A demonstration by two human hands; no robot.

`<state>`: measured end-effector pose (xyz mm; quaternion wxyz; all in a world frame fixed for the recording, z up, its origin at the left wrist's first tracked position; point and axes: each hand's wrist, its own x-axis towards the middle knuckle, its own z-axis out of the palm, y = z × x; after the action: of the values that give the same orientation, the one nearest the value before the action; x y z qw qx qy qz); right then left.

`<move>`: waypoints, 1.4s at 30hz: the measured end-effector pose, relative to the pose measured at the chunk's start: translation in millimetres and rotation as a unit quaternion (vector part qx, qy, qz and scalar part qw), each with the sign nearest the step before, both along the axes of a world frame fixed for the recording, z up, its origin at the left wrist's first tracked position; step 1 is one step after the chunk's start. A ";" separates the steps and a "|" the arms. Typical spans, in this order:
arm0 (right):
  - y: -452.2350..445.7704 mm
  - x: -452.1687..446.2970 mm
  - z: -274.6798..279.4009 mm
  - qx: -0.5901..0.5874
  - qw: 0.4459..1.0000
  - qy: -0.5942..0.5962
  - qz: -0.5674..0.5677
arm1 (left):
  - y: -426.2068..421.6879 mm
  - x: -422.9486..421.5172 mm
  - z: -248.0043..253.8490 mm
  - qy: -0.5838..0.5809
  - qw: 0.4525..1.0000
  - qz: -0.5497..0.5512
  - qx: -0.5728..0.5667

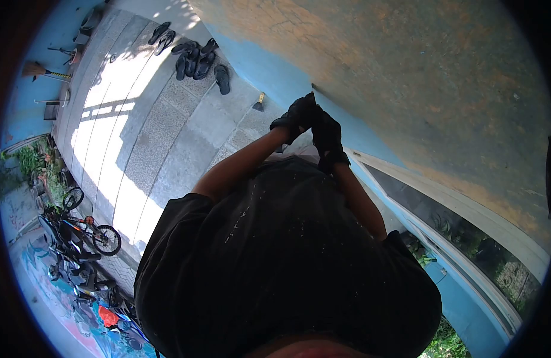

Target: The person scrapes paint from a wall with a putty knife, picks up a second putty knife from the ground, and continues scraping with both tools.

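Observation:
My left hand (pixel 296 115) and my right hand (pixel 327 132), both in black gloves, are closed and pressed together in front of the wall (pixel 407 77). A small dark pointed piece (pixel 312 89) shows at the top of my hands, close to the wall. What it belongs to is hidden by the gloves. The wall is patchy brown and grey above, with a light blue band (pixel 269 65) along its lower part. On the floor to the left of my hands lies a small tool with a yellow handle and dark end (pixel 259 102).
Several dark sandals (pixel 195 59) lie on the paved floor (pixel 186 134) near the wall. To the right is a window frame (pixel 454 238). On the far left are a bicycle (pixel 105 240), parked motorbikes (pixel 78 268), plants (pixel 39 161) and a broom (pixel 37 70).

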<state>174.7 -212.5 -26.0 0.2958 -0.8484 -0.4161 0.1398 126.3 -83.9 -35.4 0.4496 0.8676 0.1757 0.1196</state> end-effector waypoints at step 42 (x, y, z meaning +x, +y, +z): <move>-121.1 -92.6 110.0 0.235 0.837 0.467 -0.159 | -113.4 -97.4 20.8 -0.069 0.832 -0.003 -0.550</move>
<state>82.1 -333.6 84.0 0.6640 -0.6416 -0.1084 0.3685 28.9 -197.3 -14.6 0.8641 0.4667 0.1785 0.0610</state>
